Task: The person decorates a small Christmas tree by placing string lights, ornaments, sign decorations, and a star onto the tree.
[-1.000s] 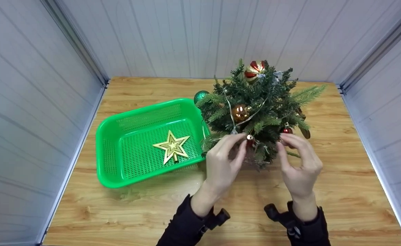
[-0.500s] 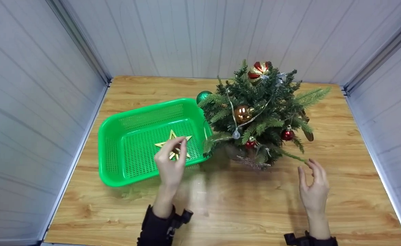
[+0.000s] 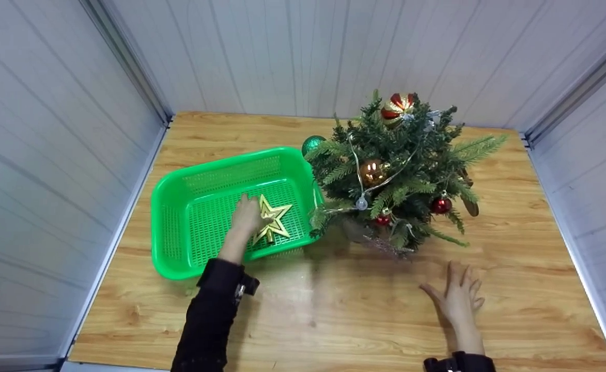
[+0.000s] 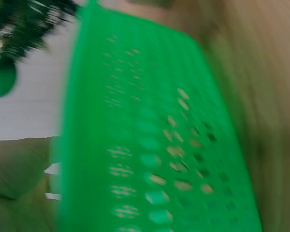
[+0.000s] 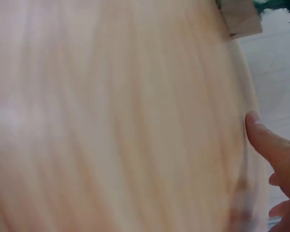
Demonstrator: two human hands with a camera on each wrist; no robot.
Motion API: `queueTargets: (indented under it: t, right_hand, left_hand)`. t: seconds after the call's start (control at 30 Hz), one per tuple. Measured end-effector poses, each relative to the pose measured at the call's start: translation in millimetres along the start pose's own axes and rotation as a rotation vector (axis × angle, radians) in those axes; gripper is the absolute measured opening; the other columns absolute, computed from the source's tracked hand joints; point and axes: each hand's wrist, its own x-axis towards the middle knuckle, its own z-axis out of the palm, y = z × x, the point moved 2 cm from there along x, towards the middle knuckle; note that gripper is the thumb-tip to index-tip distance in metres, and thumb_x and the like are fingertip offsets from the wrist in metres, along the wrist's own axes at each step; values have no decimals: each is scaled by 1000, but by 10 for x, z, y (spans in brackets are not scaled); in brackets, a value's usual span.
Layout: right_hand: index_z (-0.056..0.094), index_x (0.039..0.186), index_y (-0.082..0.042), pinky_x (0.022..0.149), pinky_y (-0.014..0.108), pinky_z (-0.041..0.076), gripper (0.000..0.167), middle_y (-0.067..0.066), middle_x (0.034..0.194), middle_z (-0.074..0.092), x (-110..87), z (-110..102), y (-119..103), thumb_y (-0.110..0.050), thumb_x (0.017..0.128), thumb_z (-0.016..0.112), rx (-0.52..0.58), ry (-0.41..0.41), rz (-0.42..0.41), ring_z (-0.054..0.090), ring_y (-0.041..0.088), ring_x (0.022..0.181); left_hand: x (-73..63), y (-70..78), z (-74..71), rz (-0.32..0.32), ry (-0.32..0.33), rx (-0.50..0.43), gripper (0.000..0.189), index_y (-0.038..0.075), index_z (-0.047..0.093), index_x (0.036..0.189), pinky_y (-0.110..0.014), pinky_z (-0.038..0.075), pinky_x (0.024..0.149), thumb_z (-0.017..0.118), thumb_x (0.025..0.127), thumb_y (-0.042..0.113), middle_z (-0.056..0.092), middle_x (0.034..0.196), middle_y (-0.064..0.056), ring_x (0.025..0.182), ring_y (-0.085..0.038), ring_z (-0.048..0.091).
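Note:
My left hand point(image 3: 247, 216) reaches down into a green plastic basket point(image 3: 159, 227). It covers the left part of a gold star tree topper point(image 3: 277, 213) lying on the basket floor. From above its fingertips are mostly hidden, and whether they grip the star cannot be told. In the left wrist view the basket wall point(image 4: 87, 145) blocks most of the hand. My right hand point(image 3: 460, 302) hovers over the wooden table in front of the tree, fingers spread, holding nothing. In the right wrist view its thumb point(image 5: 263, 137) is stretched out.
A small Christmas tree point(image 3: 401, 175) stands right of the basket, its branches at the basket's rim. It carries red baubles point(image 3: 441, 205), an amber bauble point(image 3: 373, 173), a green bauble point(image 3: 313, 146), a striped bauble point(image 3: 398, 107) and string lights point(image 3: 361, 202). Pale panels point(image 3: 303, 57) enclose the table point(image 3: 303, 330).
My left hand has left the tree's lower front and moved left, then down into the basket beside the star. My right hand has drawn back from the branches and spread its fingers.

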Motion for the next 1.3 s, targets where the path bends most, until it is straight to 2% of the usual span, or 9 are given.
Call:
queueTargets:
  t: [0.17, 0.3, 0.47, 0.73, 0.9, 1.0, 1.1, 1.2, 1.3]
  right_hand:
    - [3, 143, -13, 83, 72, -14, 102, 26, 140, -18, 9, 53, 47, -65, 72, 55, 7, -28, 40, -24, 48, 119]
    - [2, 143, -14, 84, 72, -15, 102, 26, 140, -18, 14, 67, 51, -67, 72, 53, -1, -38, 46, -24, 47, 119]
    - [4, 143, -13, 84, 72, -14, 101, 28, 140, -15, 10, 71, 48, -66, 73, 53, -4, -20, 40, -23, 47, 120]
    - [8, 143, -10, 84, 71, -15, 98, 28, 141, -12, -16, 99, 23, -64, 74, 53, 13, -7, 28, -24, 46, 121]
    - [9, 142, -9, 84, 71, -15, 97, 28, 141, -12, -29, 99, 24, -63, 75, 52, 20, -6, 30, -24, 46, 121]
    - [11, 142, -7, 86, 71, -12, 94, 28, 141, -12, -46, 77, 18, -61, 77, 52, 33, -8, 27, -22, 46, 122]
    - [15, 141, -5, 89, 70, -8, 92, 28, 141, -12, -67, 32, 14, -59, 78, 53, 65, -14, 25, -19, 46, 123]
    - [22, 138, -1, 91, 69, -2, 84, 28, 141, -11, -105, -68, 11, -52, 81, 54, 124, 0, 23, -12, 48, 125]
    - [35, 130, 4, 93, 68, 9, 66, 32, 140, 2, -140, -251, -31, -34, 83, 61, 211, 144, -27, 4, 51, 125]
  left_hand:
    - [157, -195, 48, -76, -202, 121, 64, -9, 47, 117, -57, 38, 86, 72, 73, 31, 35, 126, -31, 113, -46, 36]
    - [197, -326, 75, -115, -267, 161, 60, -9, 52, 112, -55, 41, 84, 74, 71, 28, 38, 124, -33, 105, -46, 45]
    - [236, -417, 94, -140, -208, 121, 54, -10, 54, 109, -49, 46, 79, 76, 70, 20, 47, 116, -31, 100, -41, 51]
    - [239, -508, 64, -136, -159, -59, 34, -8, 62, 86, -39, 48, 72, 78, 66, 14, 62, 90, -22, 80, -28, 56]
    - [183, -491, -34, -160, -153, -285, 25, -7, 65, 91, -35, 51, 67, 71, 74, 10, 64, 85, -19, 75, -29, 61]
    - [110, -432, -145, -180, -97, -497, 20, -9, 63, 95, -32, 52, 62, 64, 81, 6, 64, 80, -20, 72, -29, 63]
    - [8, -346, -306, -151, 26, -609, 17, -10, 63, 93, -27, 52, 57, 59, 84, 4, 64, 76, -19, 66, -27, 63]
    - [-135, -249, -517, -81, 179, -567, 16, -8, 65, 89, -23, 50, 53, 57, 86, 5, 64, 75, -19, 62, -23, 63]
    - [-316, -134, -774, -4, 326, -522, 16, -6, 66, 85, -19, 47, 49, 58, 85, 7, 64, 72, -16, 59, -20, 61]
